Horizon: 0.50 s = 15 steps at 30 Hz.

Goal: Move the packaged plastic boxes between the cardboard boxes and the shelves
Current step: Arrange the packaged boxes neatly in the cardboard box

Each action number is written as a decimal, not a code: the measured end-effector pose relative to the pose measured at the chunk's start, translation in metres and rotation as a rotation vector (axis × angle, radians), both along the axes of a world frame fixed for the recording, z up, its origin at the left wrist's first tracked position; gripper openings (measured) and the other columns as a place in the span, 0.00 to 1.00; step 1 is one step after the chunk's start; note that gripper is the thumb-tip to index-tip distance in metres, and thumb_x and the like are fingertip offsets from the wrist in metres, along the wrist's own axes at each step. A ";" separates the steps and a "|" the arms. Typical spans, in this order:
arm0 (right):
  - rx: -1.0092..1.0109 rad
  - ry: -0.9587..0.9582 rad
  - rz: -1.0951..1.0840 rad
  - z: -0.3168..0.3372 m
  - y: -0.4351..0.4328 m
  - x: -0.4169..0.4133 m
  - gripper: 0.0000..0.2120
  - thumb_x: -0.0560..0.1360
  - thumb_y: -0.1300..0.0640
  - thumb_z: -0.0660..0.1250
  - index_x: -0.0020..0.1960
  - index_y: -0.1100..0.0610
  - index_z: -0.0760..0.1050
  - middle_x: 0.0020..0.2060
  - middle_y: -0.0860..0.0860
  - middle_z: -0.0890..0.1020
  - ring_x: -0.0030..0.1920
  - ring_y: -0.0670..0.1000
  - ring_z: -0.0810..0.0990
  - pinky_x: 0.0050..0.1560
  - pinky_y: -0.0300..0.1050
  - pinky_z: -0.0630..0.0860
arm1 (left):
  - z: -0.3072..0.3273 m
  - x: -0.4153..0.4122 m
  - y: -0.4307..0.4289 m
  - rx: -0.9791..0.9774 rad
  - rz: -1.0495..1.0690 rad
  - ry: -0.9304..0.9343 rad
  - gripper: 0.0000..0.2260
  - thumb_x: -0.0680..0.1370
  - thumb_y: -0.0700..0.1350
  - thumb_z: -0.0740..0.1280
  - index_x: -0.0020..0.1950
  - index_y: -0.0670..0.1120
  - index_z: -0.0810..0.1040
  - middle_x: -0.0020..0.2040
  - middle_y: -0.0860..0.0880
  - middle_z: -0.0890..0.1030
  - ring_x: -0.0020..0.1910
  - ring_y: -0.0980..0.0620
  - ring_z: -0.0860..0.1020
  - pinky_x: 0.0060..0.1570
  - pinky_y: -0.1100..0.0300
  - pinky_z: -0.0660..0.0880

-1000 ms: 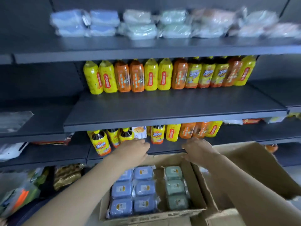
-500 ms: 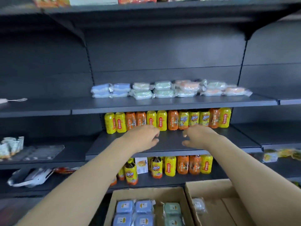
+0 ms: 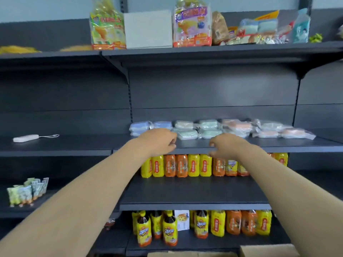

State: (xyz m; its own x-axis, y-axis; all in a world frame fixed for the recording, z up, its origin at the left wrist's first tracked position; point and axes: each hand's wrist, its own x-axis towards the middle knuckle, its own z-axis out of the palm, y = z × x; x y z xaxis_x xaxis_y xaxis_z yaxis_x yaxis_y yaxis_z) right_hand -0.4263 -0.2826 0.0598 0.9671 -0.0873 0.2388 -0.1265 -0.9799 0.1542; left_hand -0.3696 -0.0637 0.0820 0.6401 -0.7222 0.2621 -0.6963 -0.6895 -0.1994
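Grey metal shelves (image 3: 193, 145) are being faced, and both bare arms are being held out toward the middle board. The packaged plastic boxes (image 3: 209, 127) are being kept on that board in a row, stacked two high in places and wrapped in clear film. Blue ones are lying at the left end, pale green ones in the middle, and peach and more green toward the right.

The left hand (image 3: 159, 140) is being held just in front of the blue packs, its fingers loosely curled and nothing being gripped. Whether the packs are being touched cannot be told. The right hand (image 3: 227, 145) is being held over the front edge of the same board, near the green packs, its fingers likewise loosely bent around nothing. Bare board is showing between the two hands.

Yellow and orange drink bottles (image 3: 187, 165) are being stood upright in a line on the board below, and lower bottles (image 3: 168, 232) are being stood on the board under that. Two cardboard boxes (image 3: 267, 250) are being cut off by the bottom edge, so their contents are not being shown. Snack bags (image 3: 106, 28) and a plain white box (image 3: 148, 29) are being stored on the top board. At the left, a white device with a cord (image 3: 26, 138) and small sachets (image 3: 27, 191) are being kept on separate boards.
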 end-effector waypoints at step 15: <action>0.000 -0.039 0.044 0.029 0.078 0.141 0.21 0.77 0.44 0.61 0.65 0.53 0.72 0.62 0.52 0.77 0.62 0.55 0.74 0.58 0.47 0.72 | 0.008 0.126 0.102 -0.078 0.096 -0.065 0.10 0.81 0.47 0.56 0.55 0.46 0.75 0.53 0.48 0.77 0.51 0.49 0.76 0.51 0.52 0.75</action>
